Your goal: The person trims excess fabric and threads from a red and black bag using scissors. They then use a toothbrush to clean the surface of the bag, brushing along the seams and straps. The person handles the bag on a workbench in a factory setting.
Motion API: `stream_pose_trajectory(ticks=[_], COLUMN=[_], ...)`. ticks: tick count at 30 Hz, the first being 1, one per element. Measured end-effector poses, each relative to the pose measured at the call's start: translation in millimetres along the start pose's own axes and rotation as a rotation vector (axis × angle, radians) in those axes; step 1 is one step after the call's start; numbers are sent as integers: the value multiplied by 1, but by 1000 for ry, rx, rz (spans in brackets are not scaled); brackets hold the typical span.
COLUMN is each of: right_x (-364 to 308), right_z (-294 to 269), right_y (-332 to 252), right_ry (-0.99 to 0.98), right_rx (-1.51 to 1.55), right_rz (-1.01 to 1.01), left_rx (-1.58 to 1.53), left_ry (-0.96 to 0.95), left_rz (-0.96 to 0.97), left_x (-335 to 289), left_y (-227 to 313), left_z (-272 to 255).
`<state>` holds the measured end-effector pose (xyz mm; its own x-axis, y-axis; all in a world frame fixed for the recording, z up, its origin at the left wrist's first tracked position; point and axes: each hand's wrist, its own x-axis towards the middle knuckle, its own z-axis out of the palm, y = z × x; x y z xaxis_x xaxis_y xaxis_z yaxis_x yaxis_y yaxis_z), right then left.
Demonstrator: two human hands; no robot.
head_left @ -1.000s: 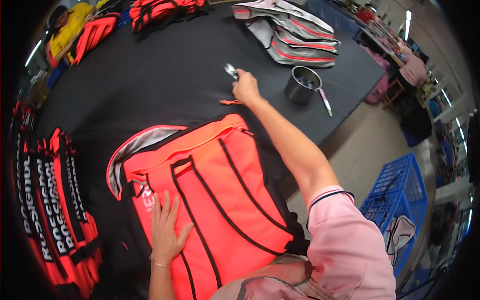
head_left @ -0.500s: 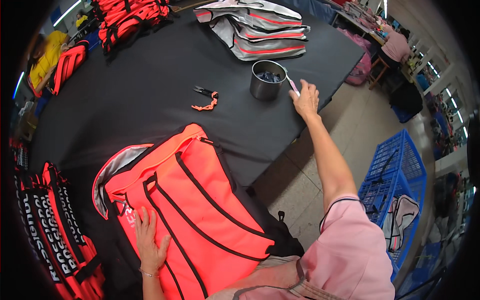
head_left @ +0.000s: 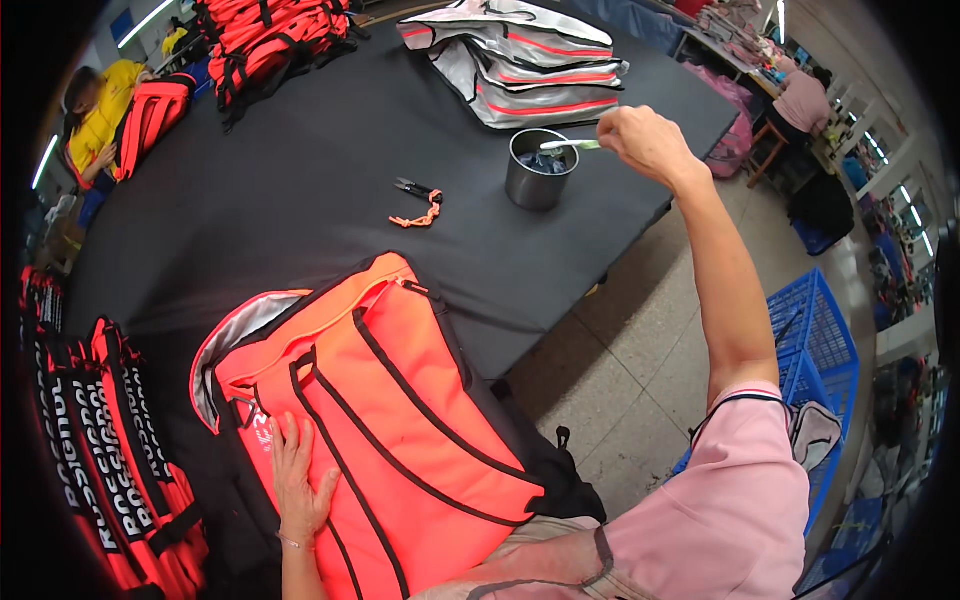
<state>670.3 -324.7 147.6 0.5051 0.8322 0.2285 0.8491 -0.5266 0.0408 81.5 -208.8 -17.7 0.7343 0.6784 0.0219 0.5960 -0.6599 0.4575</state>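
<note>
A bright orange-red bag (head_left: 415, 440) with black piping lies in front of me, its far-left flap turned up to show a grey lining. My left hand (head_left: 298, 478) rests flat on its left part, fingers spread. Farther off, at the right, my right hand (head_left: 645, 142) pinches the end of a slim white-and-green stick that looks like a toothbrush (head_left: 572, 144). Its white end reaches over the rim into a metal cup (head_left: 537, 186) with dark and clear contents. Left of the cup lie small black thread snips (head_left: 415, 187) with an orange cord.
Grey bag pieces with orange stripes (head_left: 540, 75) are stacked at the far side of the black table (head_left: 300, 170). More orange bags (head_left: 265, 40) pile up beyond; strap pieces (head_left: 125, 450) lie at left. Blue crates (head_left: 815, 350) stand right. A person in yellow (head_left: 105, 115) handles a bag.
My right hand has risen and moved right, and the toothbrush has swung from upright beside the cup's rim to nearly level across it. My left hand stays on the bag.
</note>
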Motion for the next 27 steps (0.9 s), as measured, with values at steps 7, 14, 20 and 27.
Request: stream_pose_trajectory(ticks=[7,14,20,27], right_x=[35,17,-5,-13], right_z=[43,-5,21,62], right_y=[-33,-26,-15,40], right_ry=[-136,-48,19,49], right_rx=[-282,-192,-197,-22], right_rz=[-111,-44,-37,-73], left_rx=[-23,-2,22,-116], left_ry=[16,24,29,86], left_rz=[16,20,42,115], left_x=[4,3,4,0], left_y=[2,2,5,-29], left_z=[0,1,1,18])
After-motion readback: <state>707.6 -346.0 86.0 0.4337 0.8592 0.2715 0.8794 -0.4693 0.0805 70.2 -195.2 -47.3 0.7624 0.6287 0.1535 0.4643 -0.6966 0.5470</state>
